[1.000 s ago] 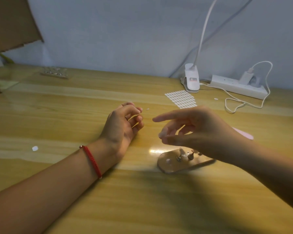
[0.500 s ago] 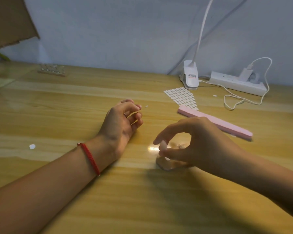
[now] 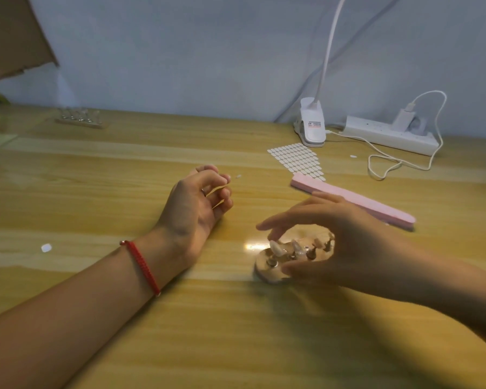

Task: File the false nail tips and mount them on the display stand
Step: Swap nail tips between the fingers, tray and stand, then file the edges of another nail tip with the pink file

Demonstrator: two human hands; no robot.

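The stand (image 3: 265, 272) is found on the table (image 3: 124, 169), near its middle, directly under the right hand (image 3: 348, 242). At least three tips (image 3: 275, 246) are seen mounted on its pegs, upright and side by side. The rest of the stand is hidden by the hand.

The right hand is held wide. Its fingers (image 3: 281, 221) are stretched straight above the stand, and the thumb is laid along the stand's near edge. Contact between thumb and stand cannot be confirmed.

The left hand (image 3: 197, 209) is rested on the table to the left of the stand, well apart from it. Its fingers are curled narrowly toward the thumb; whether a tip is pinched there cannot be told. A red bracelet (image 3: 142, 266) is worn at that wrist.

A pink file (image 3: 354, 202) is laid flat and slanted beyond the right hand. Its left end is at the near corner of a sheet (image 3: 298, 161) of white pads. Behind the sheet, a lamp (image 3: 312, 127) is placed by the wall, with a power strip (image 3: 390, 134) to its right. A white scrap (image 3: 46, 247) is noted left of the left forearm.
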